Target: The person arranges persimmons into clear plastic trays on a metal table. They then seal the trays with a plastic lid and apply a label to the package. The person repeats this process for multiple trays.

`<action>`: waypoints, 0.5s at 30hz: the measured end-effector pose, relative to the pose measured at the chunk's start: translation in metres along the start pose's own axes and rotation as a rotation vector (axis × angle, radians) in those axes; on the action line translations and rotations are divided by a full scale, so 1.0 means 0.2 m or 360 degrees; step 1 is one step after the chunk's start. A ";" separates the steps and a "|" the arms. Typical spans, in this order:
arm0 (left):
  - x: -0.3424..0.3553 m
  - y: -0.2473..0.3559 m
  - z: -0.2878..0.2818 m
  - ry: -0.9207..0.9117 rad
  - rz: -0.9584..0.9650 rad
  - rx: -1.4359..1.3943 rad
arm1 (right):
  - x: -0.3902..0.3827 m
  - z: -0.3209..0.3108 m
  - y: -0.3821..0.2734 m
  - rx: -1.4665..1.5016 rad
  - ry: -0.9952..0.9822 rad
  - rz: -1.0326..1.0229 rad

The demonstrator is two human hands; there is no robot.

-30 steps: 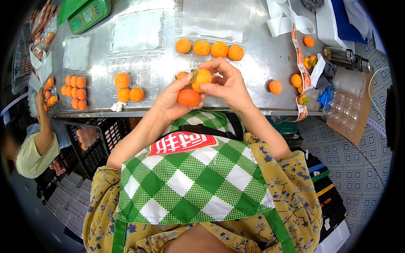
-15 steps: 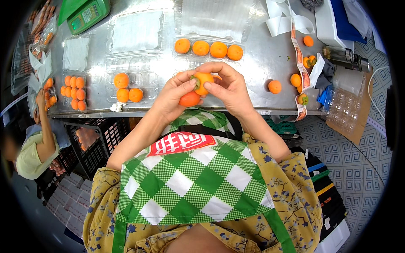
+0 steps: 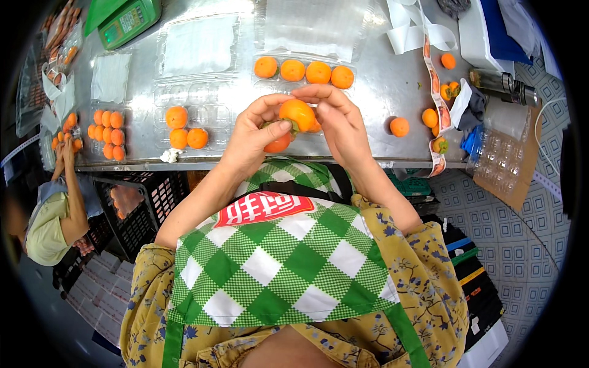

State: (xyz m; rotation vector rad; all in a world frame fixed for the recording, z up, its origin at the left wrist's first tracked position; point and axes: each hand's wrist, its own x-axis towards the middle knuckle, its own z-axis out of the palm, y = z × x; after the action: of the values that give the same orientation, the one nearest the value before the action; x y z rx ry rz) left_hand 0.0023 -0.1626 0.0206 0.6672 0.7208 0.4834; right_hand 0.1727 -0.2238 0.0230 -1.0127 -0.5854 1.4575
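Near the front edge of the metal table, my left hand (image 3: pixel 248 138) grips an orange persimmon (image 3: pixel 297 114), its thumb near the green calyx. A redder persimmon (image 3: pixel 278 145) shows just below the left thumb; whether that hand also supports it, I cannot tell. My right hand (image 3: pixel 338 122) is open beside the held fruit, fingers curved and thumb apart, with fingertips near its top. Part of another orange fruit (image 3: pixel 315 127) shows behind the held one. Left of my hands, a clear molded tray (image 3: pixel 211 98) has three persimmons (image 3: pixel 178 137) in it.
A row of several persimmons (image 3: pixel 318 72) lies beyond my hands. To the left stand a filled tray (image 3: pixel 109 134) and a green scale (image 3: pixel 126 24). A label strip (image 3: pixel 437 92) and loose persimmons (image 3: pixel 399 127) lie right. Another person (image 3: pixel 55 221) works at far left.
My right thumb and fingers have drawn off the persimmon. In my left hand the fruit has turned, its calyx now facing down toward me. The other person's hands have come together.
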 end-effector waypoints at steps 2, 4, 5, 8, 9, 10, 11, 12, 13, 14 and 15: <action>0.00 0.00 -0.01 0.0004 -0.0034 -0.0119 | -0.01 0.01 0.00 -0.0270 -0.0111 -0.0110; 0.01 0.00 -0.01 0.0026 -0.0076 -0.0226 | -0.02 0.05 0.00 -0.0660 -0.0135 -0.0321; 0.00 0.00 -0.02 0.0010 -0.0129 -0.0276 | -0.01 0.03 0.00 -0.0854 -0.0154 -0.0391; -0.01 -0.01 -0.05 -0.0034 -0.0232 -0.0309 | 0.02 0.00 0.00 -0.1169 -0.0230 -0.0507; -0.02 0.00 -0.06 -0.0049 -0.0239 -0.0232 | 0.02 0.00 0.00 -0.1093 -0.0255 -0.0484; -0.03 0.00 -0.09 -0.0064 -0.0245 -0.0156 | 0.02 0.01 0.00 -0.1016 -0.0283 -0.0461; -0.04 0.00 -0.13 -0.0037 -0.0217 -0.0185 | 0.04 0.00 0.00 -0.0956 -0.0136 -0.0398; -0.05 0.01 -0.18 -0.0002 -0.0187 -0.0212 | 0.06 -0.03 0.00 -0.0889 0.0005 -0.0333; -0.07 0.01 -0.24 0.0024 -0.0160 -0.0240 | 0.09 -0.05 0.01 -0.0827 0.0151 -0.0268; -0.08 0.01 -0.29 0.0162 -0.0118 -0.0272 | 0.10 -0.08 0.04 -0.1188 0.0279 -0.0328; -0.10 0.03 -0.33 0.0217 -0.0103 -0.0311 | 0.11 -0.10 0.09 -0.1488 0.0155 -0.0462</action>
State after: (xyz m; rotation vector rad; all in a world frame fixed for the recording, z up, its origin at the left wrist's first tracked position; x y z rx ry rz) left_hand -0.0612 -0.1462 -0.0044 0.4297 0.8094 0.5355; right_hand 0.1819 -0.2103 -0.0068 -1.6116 -1.3401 0.8407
